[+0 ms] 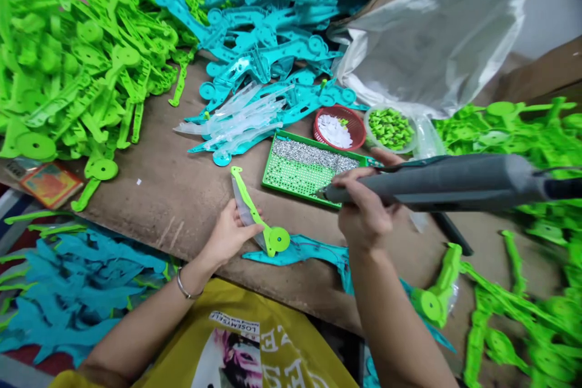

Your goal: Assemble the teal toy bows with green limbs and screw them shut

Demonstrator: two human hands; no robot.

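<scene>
Lime-green plastic cutout [278, 239] is lying across the left hand's [230, 233] curled fingers; right hand's [364, 209] fingers are pinching a grey pen-shaped tool [431, 185].

Workshop: bench [182, 218] (v. crowded) w/ heaps of plastic parts [77, 60].

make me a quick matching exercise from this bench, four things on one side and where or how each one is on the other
Things:
1. grey pen-shaped tool
2. lime green plastic piece
3. green perforated tray
4. red round basket

Matches:
a. held in the left hand
b. holds white pieces
c. held in the right hand
d. holds silver beads

Right pairs: 1-c, 2-a, 3-d, 4-b
</scene>
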